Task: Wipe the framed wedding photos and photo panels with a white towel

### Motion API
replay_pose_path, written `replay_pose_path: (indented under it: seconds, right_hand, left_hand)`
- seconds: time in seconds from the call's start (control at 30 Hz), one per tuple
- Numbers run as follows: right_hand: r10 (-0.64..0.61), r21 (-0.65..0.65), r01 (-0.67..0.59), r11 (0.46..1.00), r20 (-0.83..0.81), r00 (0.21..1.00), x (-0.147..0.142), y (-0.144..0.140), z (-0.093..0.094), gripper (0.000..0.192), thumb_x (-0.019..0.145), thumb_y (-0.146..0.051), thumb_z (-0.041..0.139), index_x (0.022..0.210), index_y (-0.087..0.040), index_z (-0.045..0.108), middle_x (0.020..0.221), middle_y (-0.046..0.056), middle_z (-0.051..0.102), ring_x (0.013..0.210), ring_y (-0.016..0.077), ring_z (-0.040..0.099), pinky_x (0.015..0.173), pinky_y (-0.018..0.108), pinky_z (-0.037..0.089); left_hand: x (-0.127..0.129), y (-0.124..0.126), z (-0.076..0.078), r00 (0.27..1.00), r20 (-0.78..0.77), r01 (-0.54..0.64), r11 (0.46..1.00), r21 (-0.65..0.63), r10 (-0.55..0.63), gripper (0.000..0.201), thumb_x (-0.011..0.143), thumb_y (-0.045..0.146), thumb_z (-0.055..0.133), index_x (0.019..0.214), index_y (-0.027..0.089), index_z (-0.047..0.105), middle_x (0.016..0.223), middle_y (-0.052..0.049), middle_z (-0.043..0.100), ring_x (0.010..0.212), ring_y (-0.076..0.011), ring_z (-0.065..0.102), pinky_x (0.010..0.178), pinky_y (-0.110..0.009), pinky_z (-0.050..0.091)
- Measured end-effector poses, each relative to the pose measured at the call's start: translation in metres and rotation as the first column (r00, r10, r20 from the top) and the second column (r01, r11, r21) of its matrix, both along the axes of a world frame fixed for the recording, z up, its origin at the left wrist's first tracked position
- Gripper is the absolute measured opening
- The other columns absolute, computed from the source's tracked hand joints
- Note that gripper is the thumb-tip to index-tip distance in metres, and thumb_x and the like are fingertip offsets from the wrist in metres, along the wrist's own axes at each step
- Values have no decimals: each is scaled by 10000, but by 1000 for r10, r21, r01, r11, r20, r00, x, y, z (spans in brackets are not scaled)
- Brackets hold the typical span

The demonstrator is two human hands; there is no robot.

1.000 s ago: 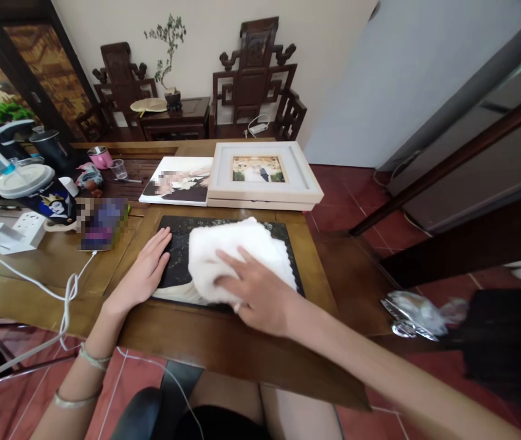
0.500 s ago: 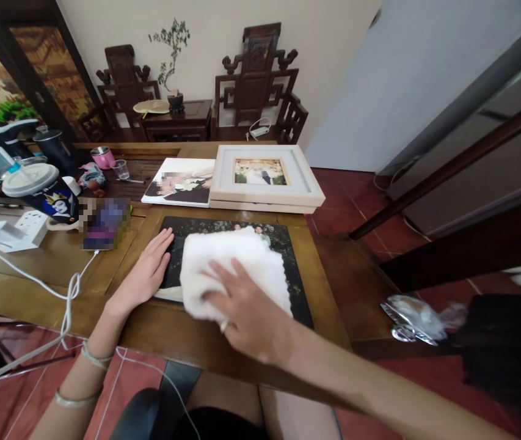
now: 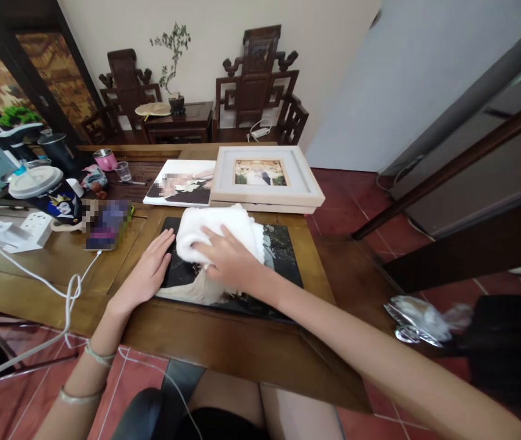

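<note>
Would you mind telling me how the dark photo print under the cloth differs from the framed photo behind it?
The dark photo print is unframed, mostly black and partly covered by a white cloth; the framed photo has a wide pale frame, a small bright picture, and lies uncovered. Both lie flat on the wooden table.

towel (image 3: pixel 217 229) on photo panel (image 3: pixel 283 250) | framed picture (image 3: pixel 264 177) behind | power strip (image 3: pixel 35 227) far left
</note>
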State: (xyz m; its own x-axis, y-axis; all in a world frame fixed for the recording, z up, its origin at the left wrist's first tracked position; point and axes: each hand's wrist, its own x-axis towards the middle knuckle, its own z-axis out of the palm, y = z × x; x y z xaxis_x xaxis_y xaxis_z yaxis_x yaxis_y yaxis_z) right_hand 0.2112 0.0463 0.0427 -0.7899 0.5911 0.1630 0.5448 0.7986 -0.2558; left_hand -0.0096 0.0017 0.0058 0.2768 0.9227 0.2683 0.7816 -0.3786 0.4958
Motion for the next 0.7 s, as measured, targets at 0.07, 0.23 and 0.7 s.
replay_pose_path:
  seconds: [0.07,0.23,0.7]
  right_hand:
    - [-60,20,60,998,0,998,-9,21,2,481,821,-107,439,1294,-104,528,1301,201,551,1321,298,380,1087,540,239]
    - [-63,11,63,998,7,998,-15,11,4,470,807,-95,441,1264,-94,549,1281,209,563,1329,326,356,1076,585,222]
    - [4,-146,-14,989,-65,998,63,-65,-7,504,672,-112,497,1160,-144,615,1367,166,520,1390,309,285,1126,590,173]
  left_hand:
    - [0,0,0,1000,4,-4,1000,0,4,492,975,350,310,1423,157,375,1520,-110,327,1419,-229,257,1177,-474,204]
    - [0,0,-1,1000,13,-16,1000,0,16,490,971,352,318,1420,168,385,1517,-103,334,1416,-235,263,1174,-476,212]
    - [2,-2,2,1000,-9,-19,1000,-20,19,487,980,348,303,1432,177,360,1530,-101,309,1424,-216,246,1176,-470,204]
